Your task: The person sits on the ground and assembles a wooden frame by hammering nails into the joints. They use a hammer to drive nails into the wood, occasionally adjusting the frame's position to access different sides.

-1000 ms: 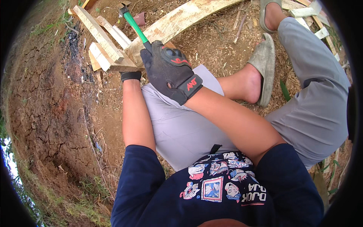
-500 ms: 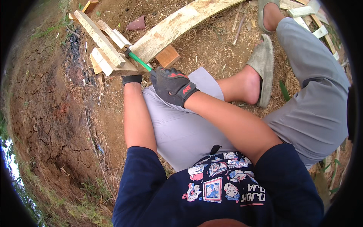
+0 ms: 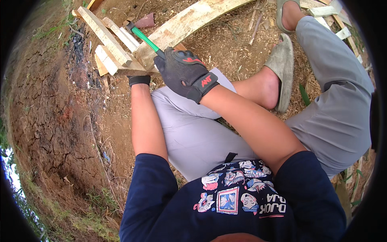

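My right hand (image 3: 183, 73), in a black glove, is wrapped round the grip of a hammer (image 3: 147, 41) with a green handle and a dark head. The hammer head is raised beside the slats of a small wooden piece (image 3: 108, 38) made of pale boards joined at a base board. Against the near side of that base board is my left hand (image 3: 139, 80), also gloved in black; only its cuff and wrist show, and the boards hide its fingers. A long curved plank (image 3: 193, 22) runs from the wooden piece toward the upper right.
Brown soil strewn with wood shavings lies all around. A reddish scrap (image 3: 145, 20) rests beyond the hammer. More wood offcuts (image 3: 324, 11) lie at the upper right. My bent leg and a grey-green clog (image 3: 285, 74) are close to my right forearm.
My right hand has lifted the hammer up and away from the wooden piece, its head now clear of the slats. The left hand stays nearly in place under the boards.
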